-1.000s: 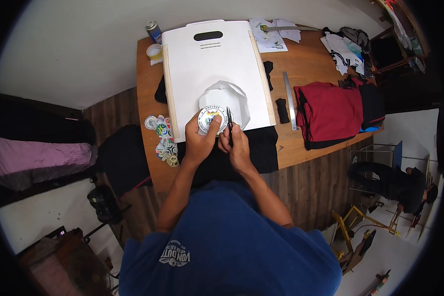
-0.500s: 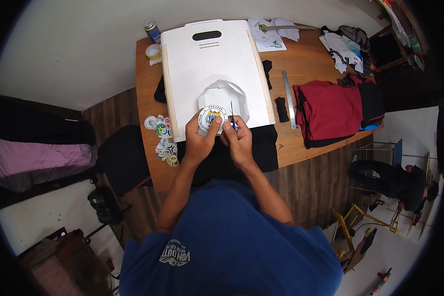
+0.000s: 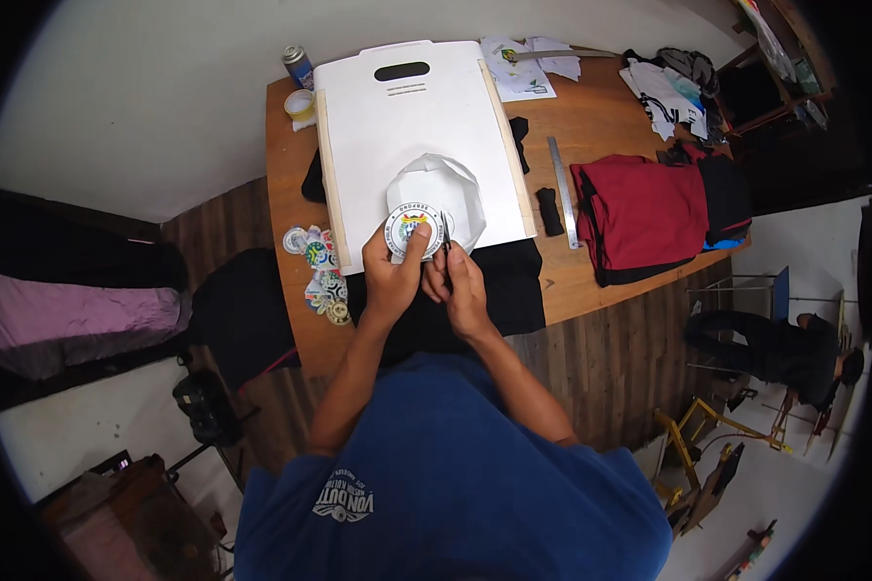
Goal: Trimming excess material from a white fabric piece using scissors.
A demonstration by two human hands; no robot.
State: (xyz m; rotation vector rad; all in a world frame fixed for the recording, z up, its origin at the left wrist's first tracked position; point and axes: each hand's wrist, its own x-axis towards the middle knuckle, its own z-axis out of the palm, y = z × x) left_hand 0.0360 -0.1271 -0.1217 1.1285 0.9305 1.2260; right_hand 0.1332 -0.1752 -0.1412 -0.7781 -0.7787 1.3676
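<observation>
I have the left hand [image 3: 390,281] pinching the round badge [image 3: 398,232] over the near end of the board [image 3: 412,121], thumb on its face; the right hand [image 3: 468,298] grips the scissors [image 3: 446,232] at its right rim. How far the blades part, I cannot tell. To cut well, I would turn the badge into the blades rather than swing the scissors, taking short snips just outside the printed ring, thumb clear of the edge. The curled white paper [image 3: 471,184] behind could snag, so I would let it hang free.

The board lies on a brown table [image 3: 286,179]: stickers [image 3: 322,276] left of its near end, a can [image 3: 298,66] by its far left corner, a ruler [image 3: 563,194] and red cloth [image 3: 639,213] to its right. Farther right of the board, a co-worker [image 3: 814,358] occupies the room's edge.
</observation>
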